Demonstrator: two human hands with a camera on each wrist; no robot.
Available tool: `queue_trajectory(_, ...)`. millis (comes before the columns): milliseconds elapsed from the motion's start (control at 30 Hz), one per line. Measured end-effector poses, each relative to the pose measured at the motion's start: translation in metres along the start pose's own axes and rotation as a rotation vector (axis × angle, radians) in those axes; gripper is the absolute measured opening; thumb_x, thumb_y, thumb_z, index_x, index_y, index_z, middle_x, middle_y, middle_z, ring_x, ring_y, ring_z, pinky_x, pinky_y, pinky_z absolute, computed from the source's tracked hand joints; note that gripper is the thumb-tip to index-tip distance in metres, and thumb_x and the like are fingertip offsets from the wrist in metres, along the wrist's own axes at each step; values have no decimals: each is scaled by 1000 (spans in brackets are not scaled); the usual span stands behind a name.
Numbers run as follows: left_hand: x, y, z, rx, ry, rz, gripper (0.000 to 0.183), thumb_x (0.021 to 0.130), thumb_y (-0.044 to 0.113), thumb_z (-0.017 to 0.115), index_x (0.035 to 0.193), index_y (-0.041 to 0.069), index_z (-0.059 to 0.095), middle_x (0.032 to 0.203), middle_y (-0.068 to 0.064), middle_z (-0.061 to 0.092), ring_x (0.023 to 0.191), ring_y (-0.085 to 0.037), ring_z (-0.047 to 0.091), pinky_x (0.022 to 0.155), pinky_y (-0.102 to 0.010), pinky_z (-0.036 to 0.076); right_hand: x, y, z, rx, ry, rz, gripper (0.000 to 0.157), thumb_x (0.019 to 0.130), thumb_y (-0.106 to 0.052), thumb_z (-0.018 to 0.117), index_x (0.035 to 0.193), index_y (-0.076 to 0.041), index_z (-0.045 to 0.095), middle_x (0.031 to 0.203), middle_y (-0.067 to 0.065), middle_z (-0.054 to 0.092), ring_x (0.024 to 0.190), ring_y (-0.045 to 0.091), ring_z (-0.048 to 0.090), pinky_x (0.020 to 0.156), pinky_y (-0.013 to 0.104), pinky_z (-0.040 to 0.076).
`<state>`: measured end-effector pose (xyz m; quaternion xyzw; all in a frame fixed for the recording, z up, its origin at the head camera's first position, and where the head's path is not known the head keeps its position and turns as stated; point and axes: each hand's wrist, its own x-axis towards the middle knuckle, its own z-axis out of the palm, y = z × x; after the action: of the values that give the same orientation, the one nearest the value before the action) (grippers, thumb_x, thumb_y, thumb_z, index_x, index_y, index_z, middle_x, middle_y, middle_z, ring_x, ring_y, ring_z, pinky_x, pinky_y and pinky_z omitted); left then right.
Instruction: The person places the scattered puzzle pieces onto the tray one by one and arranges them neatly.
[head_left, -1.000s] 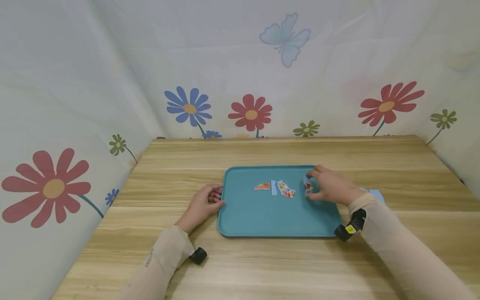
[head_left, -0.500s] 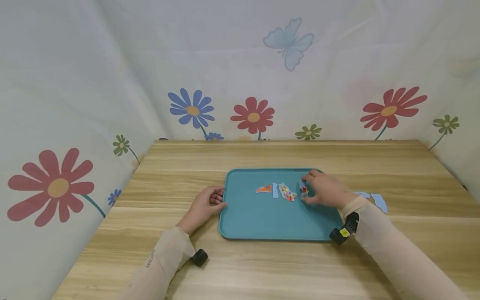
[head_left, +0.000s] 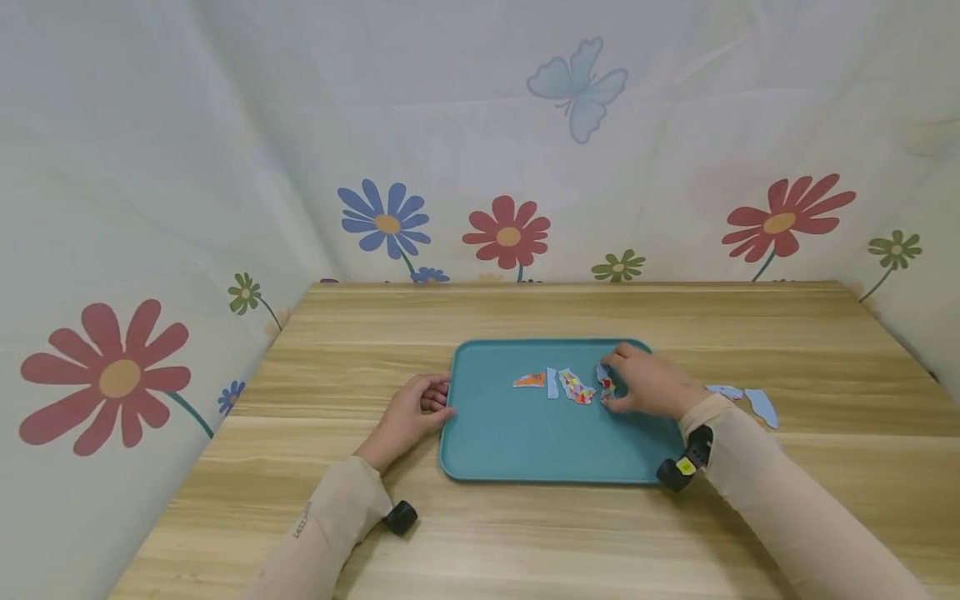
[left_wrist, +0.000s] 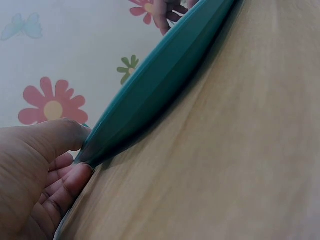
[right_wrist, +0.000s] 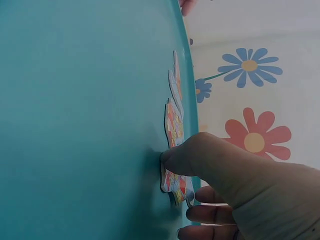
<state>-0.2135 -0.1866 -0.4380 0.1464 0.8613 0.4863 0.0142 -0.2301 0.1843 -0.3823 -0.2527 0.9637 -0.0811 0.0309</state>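
- Pinching the left rim of the tray (head_left: 555, 446), the left hand (head_left: 411, 414) sets its thumb along the edge, with its fingers curled beneath; its sleeve (head_left: 330, 508) slants up from the lower left.
- The right hand (head_left: 647, 381) arches over the tray's right side, palm down, grasping the red piece (head_left: 606, 381) between thumb and forefinger, thumb at the near end; its sleeve enters from the lower right.
- That piece is on the tray, at the right end of a row, just beside the patterned piece (head_left: 577, 387); the strip (head_left: 552, 383) and the orange piece (head_left: 529, 380) come next leftward.
- The right fingertips cover part of the red piece, so its full outline cannot be made out; in the right wrist view the thumb lies across it.
- The right arm and wrist camera (head_left: 675, 475) hide the tray's near right corner. Both sleeves are cut off by the lower border of the head view.
- On the table (head_left: 540, 542), right of the tray, lie a blue piece (head_left: 762, 407) and a white piece (head_left: 724, 391), the latter close against the cuff; its markings are too small to read.
- A broad stretch of tray surface runs from the row to the near rim, and more extends left of the orange piece. Wood continues beyond the far rim to the cloth (head_left: 450, 108).
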Motion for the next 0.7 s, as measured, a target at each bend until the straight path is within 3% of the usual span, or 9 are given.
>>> queue_trajectory(200, 0, 0, 0, 1, 3, -2, 51, 84, 2, 71, 130, -6, 52, 112, -19, 58, 93, -20, 60, 81, -21, 56, 0, 2, 2, 5, -1, -24, 61, 81, -36, 74, 126, 3, 58, 121, 21, 56, 99, 26, 59, 89, 48, 55)
queue_trajectory(467, 0, 0, 0, -10, 1, 9, 50, 85, 3, 70, 130, -7, 52, 114, -22, 57, 97, -26, 61, 83, -28, 56, -1, 3, 3, 19, 1, -25, 60, 82, -36, 72, 127, 1, 58, 124, 21, 56, 103, 29, 60, 90, 49, 54)
queue_trajectory(700, -1, 3, 0, 3, -1, -6, 51, 84, 2, 71, 131, -6, 52, 114, -19, 57, 95, -21, 60, 80, -19, 55, -3, 3, 0, 47, 21, -25, 63, 82, -37, 73, 131, -1, 56, 124, 18, 57, 107, 30, 59, 92, 50, 53)
